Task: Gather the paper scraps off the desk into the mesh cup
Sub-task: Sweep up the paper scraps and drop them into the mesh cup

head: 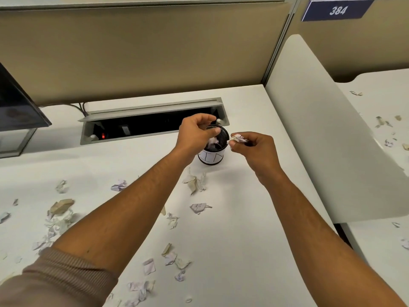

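Note:
A black mesh cup (224,134) with a white paper label stands on the white desk (243,218), and crumpled paper (213,141) lies inside it. My left hand (194,135) hovers over the cup's left rim, fingers spread downward, holding nothing that I can see. My right hand (254,147) is just right of the rim, pinching a crumpled paper scrap (238,138). Several scraps lie loose on the desk: a cluster (195,181) in front of the cup, one (199,207) nearer me, others (59,214) at the left.
An open cable tray (152,124) with a lit red switch runs behind the cup. A monitor (17,103) stands at the far left. A white divider panel (327,134) bounds the desk's right side; more scraps (386,124) lie on the neighbouring desk.

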Demonstrator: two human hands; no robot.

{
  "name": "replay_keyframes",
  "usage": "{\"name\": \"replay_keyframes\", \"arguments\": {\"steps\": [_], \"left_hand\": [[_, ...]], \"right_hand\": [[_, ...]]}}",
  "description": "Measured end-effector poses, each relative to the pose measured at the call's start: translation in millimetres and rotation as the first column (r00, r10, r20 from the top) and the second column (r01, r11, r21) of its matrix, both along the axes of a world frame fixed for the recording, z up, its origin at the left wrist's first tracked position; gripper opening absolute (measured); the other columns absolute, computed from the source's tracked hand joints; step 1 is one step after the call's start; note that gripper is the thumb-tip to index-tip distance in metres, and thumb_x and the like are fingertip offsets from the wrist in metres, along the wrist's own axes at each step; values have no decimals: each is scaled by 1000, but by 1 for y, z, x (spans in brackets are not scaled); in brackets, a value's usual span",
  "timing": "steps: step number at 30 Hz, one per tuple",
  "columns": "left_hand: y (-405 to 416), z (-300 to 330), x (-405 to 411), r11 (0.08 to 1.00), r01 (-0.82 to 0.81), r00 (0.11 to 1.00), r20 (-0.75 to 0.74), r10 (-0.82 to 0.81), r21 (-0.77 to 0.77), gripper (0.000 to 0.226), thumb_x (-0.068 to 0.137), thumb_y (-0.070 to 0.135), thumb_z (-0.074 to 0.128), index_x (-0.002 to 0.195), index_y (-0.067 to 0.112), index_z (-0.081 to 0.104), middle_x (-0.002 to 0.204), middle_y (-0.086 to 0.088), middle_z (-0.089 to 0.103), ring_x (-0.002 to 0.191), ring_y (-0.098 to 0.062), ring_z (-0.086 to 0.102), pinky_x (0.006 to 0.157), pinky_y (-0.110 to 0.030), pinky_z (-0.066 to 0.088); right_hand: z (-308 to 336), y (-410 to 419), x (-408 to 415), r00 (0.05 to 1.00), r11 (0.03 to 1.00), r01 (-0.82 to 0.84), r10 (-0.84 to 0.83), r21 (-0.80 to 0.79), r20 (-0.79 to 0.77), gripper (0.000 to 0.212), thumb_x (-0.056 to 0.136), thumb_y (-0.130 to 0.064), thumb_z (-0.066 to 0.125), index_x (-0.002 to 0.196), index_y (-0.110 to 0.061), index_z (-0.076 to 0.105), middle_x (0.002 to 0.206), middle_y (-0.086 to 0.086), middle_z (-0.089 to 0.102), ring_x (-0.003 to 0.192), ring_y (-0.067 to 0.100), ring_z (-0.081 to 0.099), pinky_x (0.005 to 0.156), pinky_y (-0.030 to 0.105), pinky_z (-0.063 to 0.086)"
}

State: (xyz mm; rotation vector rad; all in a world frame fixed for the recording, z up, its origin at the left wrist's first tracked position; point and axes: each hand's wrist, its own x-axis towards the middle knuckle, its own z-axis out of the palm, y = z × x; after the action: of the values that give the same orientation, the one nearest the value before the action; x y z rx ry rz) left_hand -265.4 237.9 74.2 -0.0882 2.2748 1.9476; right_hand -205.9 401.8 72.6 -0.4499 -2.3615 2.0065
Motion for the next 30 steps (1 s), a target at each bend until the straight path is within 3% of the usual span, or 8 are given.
{"name": "replay_keyframes", "arguments": {"steps": [3,5,9,12,17,22,25,30], "left_hand": [[-4,0,-1,1000,18,999,-37,-19,-18,34,78,4,75,106,22,68,107,7,68,108,-5,61,81,-11,47],[-8,1,0,998,-10,997,-78,5,-66,32,81,3,68,104,24,69,107,7,69,106,-5,62,89,-17,48],[-17,-3,5,964,-44,986,-170,-1,-262,33,79,0,59,97,25,71,109,9,65,98,-8,61,85,-21,49],[-23,-12,7,901,28,981,-162,-108,-433,37,79,-3,61,108,18,70,120,2,57,112,-12,54,95,-27,46],[-29,-21,8,808,120,959,-142,-244,-577,31,84,13,71,114,18,69,123,1,54,114,-16,51,96,-32,47],[-31,-27,6,789,110,951,-166,-260,-604,35,84,20,72,118,14,67,123,0,54,100,-9,50,86,-24,46],[-31,-29,6,793,101,954,-167,-248,-601,37,83,19,73,119,15,66,124,1,54,98,-8,50,85,-22,45],[-46,-32,22,845,34,959,-221,-178,-533,34,85,23,71,118,18,66,127,1,55,115,-15,53,97,-32,46]], "right_hand": [[2,-1,-6,1000,999,11,-11,36,18,16,72,-17,82,88,-20,77,88,-2,76,86,21,71,91,44,56],[5,-3,-11,1000,996,7,-9,89,24,16,72,-17,82,88,-20,77,86,-4,76,82,16,71,86,36,57],[15,-14,-24,999,959,-39,35,281,20,18,74,-19,81,91,-21,77,85,-5,75,77,8,68,70,18,48],[24,-25,-34,993,894,-118,115,433,34,26,77,-17,79,102,-17,75,96,2,73,80,13,63,62,8,41],[32,-38,-41,968,775,-251,220,581,124,49,78,-17,79,125,-14,64,124,6,66,107,22,63,85,20,42],[33,-37,-38,967,719,-247,221,649,124,35,87,-4,66,121,-12,67,128,6,64,109,25,63,98,29,47],[28,-35,-31,989,759,-115,146,641,4,28,89,1,59,111,-10,72,114,7,70,103,23,65,92,26,51],[7,-35,-1,986,844,8,82,536,-144,17,87,-6,62,97,-13,75,93,2,75,79,11,65,77,17,48]]}}
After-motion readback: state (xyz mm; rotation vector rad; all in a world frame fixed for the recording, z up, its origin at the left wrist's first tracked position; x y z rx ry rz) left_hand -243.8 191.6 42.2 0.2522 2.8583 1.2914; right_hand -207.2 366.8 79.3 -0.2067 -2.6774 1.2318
